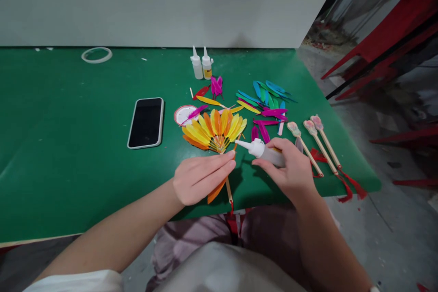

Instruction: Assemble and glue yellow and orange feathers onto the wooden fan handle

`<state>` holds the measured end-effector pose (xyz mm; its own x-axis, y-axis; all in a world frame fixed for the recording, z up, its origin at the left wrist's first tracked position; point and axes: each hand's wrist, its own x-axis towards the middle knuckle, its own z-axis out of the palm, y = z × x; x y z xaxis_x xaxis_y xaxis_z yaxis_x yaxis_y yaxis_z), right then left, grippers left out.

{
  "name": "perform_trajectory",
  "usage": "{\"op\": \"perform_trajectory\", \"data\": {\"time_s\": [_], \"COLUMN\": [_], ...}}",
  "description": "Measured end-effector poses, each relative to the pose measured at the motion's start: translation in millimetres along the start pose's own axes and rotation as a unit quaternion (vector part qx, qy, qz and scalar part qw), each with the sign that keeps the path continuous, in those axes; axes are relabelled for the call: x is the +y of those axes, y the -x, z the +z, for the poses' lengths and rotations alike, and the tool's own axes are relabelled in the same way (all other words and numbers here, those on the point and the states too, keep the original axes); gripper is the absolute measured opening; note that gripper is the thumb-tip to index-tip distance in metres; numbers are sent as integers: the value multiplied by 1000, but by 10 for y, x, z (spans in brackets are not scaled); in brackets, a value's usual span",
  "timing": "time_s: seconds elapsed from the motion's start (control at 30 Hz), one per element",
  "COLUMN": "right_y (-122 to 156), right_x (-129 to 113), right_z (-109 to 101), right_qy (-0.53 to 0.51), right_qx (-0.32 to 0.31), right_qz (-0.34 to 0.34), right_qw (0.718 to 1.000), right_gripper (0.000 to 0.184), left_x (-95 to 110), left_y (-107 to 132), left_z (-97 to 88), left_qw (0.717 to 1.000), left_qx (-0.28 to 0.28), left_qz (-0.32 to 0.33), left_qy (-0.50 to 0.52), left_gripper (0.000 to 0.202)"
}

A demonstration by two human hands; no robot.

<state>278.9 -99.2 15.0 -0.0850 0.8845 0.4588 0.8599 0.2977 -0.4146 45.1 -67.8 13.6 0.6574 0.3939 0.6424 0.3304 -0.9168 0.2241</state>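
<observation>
A fan of yellow and orange feathers lies on the green table, mounted on a thin wooden stick. My left hand rests over the stick just below the fan, fingers together, pinching a loose orange feather. My right hand grips a small white glue bottle, its nozzle pointing left at the base of the fan.
A black phone lies left of the fan, beside a round white lid. Two glue bottles stand at the back. Loose pink, blue, green and yellow feathers lie to the right. Three tasselled sticks sit near the right edge. A tape ring is far left.
</observation>
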Motion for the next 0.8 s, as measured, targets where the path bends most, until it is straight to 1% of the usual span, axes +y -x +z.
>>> {"op": "perform_trajectory", "data": {"time_s": [0.07,0.17,0.27,0.33,0.47,0.57,0.67,0.8], "right_y": [-13,-33,-37,-32,-19,-12,-8,6], "right_x": [0,1,7,14,30,36,31,19], "right_z": [-5,-21,-33,-36,-30,-28,-31,-28], "right_qy": [-7,-12,-8,2,16,14,16,9], "right_qx": [22,55,77,85,105,128,138,143], "right_qz": [-24,-55,-66,-64,-71,-85,-90,-101], "right_qw": [999,997,995,994,992,988,986,985], "right_gripper": [28,27,22,19,23,28,26,24], "left_x": [-8,-12,-7,0,15,21,23,20], "left_y": [-7,-16,-12,-1,14,8,-3,-7], "left_z": [-1,11,34,44,48,39,22,11], "left_qw": [1000,1000,999,999,999,999,999,999], "left_qx": [-9,5,31,38,35,30,11,17], "left_qz": [5,-1,-4,-11,-31,-33,-32,-28], "left_qy": [1,-2,5,11,10,9,7,15], "left_gripper": [35,35,37,37,38,39,38,37]}}
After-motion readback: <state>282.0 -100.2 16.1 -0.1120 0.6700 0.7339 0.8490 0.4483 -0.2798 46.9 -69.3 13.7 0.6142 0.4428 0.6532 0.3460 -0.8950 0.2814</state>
